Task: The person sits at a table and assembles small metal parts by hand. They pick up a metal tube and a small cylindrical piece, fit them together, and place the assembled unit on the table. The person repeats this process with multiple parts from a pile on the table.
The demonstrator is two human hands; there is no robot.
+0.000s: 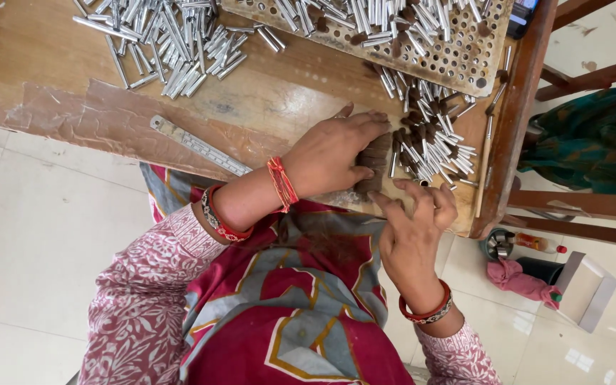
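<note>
Gathering step: left hand (333,153) clamps a bundle of short dark-brown sticks (373,162) at frame centre; right hand (415,232), fingers loose and apart, steadies it beside small silver metal tubes (433,146) on the wooden desk (265,100).

Bare tabletop (279,100) between tube piles (172,39)

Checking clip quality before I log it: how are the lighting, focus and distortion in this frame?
Head view: soft, even daylight with only faint shadows under the left hand and right hand; mild sheen on the metal tubes and floor tiles; focus is sharp on the wooden table; slight wide-angle bending at the edges.
</note>
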